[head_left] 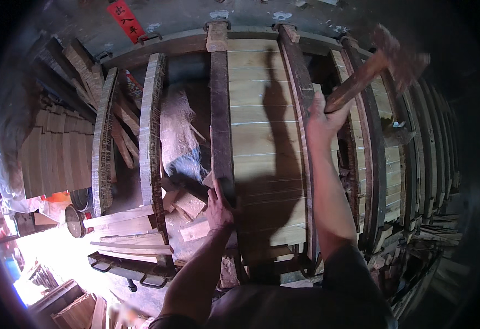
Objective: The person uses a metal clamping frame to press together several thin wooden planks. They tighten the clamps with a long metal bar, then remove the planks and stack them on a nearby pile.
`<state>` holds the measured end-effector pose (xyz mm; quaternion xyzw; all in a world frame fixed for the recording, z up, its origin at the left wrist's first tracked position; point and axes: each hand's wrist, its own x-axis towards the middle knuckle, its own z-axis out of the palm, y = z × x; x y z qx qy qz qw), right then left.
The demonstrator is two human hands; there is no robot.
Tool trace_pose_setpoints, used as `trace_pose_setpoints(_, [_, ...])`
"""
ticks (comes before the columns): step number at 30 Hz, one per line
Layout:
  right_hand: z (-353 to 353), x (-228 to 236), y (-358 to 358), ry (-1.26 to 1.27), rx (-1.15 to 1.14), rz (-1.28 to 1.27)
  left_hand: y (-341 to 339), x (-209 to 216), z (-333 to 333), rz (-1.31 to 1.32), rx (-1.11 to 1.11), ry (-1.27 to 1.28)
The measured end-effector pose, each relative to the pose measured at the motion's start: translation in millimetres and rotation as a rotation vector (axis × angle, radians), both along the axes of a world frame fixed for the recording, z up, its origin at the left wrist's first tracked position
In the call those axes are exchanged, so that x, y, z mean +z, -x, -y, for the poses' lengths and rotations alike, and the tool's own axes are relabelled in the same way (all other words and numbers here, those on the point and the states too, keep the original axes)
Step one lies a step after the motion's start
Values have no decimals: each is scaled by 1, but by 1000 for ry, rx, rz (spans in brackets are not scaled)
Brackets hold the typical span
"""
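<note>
Raised at the upper right, my right hand (326,122) is closed around the wooden handle of a hammer (355,82). Motion blurs the hammer's dark brown head. My left hand (219,211) is lower, at the left edge of a dark wooden bar (222,120). Its fingers are bent in against that edge, next to a small piece of wood (207,181); what they grip is hidden. Right of this bar lies a panel of pale boards (256,131) set edge to edge, between the bar and a second dark bar (296,82). My shadow falls across the boards.
More barred frames with boards (372,142) run off to the right. To the left stand two rough-edged bars (151,131), with wood scraps (188,203) and a pale sack (178,126) beside them. Stacked boards (59,148) and a round tin (76,220) are farther left.
</note>
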<state>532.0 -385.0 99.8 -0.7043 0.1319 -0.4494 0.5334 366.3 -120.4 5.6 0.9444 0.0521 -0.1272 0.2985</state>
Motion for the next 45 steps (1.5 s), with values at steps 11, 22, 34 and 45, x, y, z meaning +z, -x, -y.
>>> trace_pose_setpoints(11, [-19, -32, -52, -24, 268, -673, 4, -5, -6, -67, 2, 32])
trace_pose_setpoints(22, [-16, -106, -98, 311, 108, -1073, 0, -5, -11, 21, -44, 29])
trace_pose_setpoints(34, [23, -145, -184, 407, 70, -1046, 1, -2, -4, -66, -21, 38])
trace_pose_setpoints(45, [27, -157, -277, 428, 225, -1189, -6, -5, -6, -54, 2, 67])
